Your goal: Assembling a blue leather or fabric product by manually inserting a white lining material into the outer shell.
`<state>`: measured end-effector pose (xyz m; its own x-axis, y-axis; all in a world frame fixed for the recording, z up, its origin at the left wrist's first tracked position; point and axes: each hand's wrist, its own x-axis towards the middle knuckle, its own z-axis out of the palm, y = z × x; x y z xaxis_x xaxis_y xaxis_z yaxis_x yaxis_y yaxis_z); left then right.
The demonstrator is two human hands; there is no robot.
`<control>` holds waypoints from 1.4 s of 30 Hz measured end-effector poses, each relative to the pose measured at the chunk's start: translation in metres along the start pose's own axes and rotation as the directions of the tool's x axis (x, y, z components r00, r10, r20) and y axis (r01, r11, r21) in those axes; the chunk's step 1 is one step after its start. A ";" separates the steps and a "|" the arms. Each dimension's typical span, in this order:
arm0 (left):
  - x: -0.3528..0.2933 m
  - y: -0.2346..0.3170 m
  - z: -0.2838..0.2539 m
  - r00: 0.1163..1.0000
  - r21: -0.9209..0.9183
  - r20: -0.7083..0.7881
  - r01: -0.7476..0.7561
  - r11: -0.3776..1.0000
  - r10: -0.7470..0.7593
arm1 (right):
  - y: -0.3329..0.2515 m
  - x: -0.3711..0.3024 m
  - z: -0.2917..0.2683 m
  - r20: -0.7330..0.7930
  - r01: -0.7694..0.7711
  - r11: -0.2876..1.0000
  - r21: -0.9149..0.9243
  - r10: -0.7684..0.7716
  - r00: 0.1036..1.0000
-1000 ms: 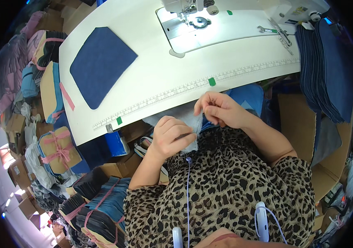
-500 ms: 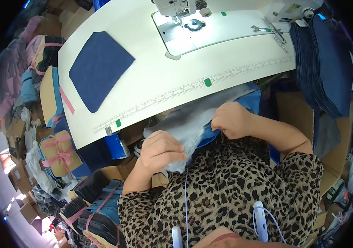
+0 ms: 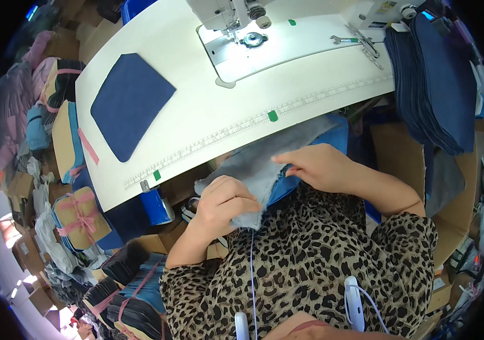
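Note:
A grey fleecy piece of fabric (image 3: 259,173) lies over my lap at the table's front edge, its fuzzy rim running between my hands. My left hand (image 3: 222,207) is closed on the near left corner of it, fingers curled over the cloth. At the rim farther right, my right hand (image 3: 315,165) pinches the fabric between thumb and bent fingers. Something bright blue (image 3: 335,137) shows beneath and beside the grey cloth; whether it is the cloth's other side I cannot tell.
On the white table (image 3: 196,113) lies a dark blue fabric panel (image 3: 131,105). A lit sewing machine (image 3: 233,17) stands at the back, with a wrench (image 3: 346,39) and tweezers to its right. Stacked blue panels (image 3: 440,85) hang at the right edge. Tied bundles (image 3: 83,218) fill the left.
My right hand has shifted left along the fabric's rim, its thumb and forefinger now stretched farther forward. My left hand keeps its hold on the corner. The whole view has shifted slightly.

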<state>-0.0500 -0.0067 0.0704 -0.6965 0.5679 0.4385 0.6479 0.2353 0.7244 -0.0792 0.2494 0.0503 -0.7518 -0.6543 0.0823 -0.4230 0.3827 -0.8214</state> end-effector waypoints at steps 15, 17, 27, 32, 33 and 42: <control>-0.019 -0.016 0.010 0.946 -0.230 -0.036 0.305 0.924 -0.322 | 0.020 0.005 0.041 0.274 -0.232 0.437 0.869 -0.035 0.961; -0.023 -0.018 0.013 0.929 -0.235 -0.028 0.354 0.905 -0.370 | 0.020 0.001 0.042 0.332 -0.303 0.409 0.861 0.000 0.943; -0.037 -0.018 -0.009 0.904 -0.346 -0.067 0.377 0.859 -0.423 | 0.078 -0.080 -0.031 -0.111 -0.425 0.658 0.621 0.611 0.783; -0.038 -0.025 0.003 0.863 -0.479 -0.141 0.370 0.796 -0.486 | 0.191 -0.188 0.006 -0.395 -0.820 0.499 0.281 0.839 0.375; -0.036 -0.025 0.005 0.853 -0.511 -0.161 0.358 0.782 -0.496 | 0.228 -0.220 0.026 -0.294 -0.858 0.371 0.355 0.916 0.274; -0.024 -0.023 0.013 0.889 -0.430 -0.098 0.367 0.825 -0.447 | 0.345 -0.336 0.106 -0.454 -0.949 0.285 0.137 0.869 0.195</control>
<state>-0.0441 -0.0151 0.0367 -0.9394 0.3220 0.1180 0.1459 0.0637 0.9873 0.0808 0.5321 -0.3206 -0.7443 0.5009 -0.4416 0.6620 0.6403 -0.3895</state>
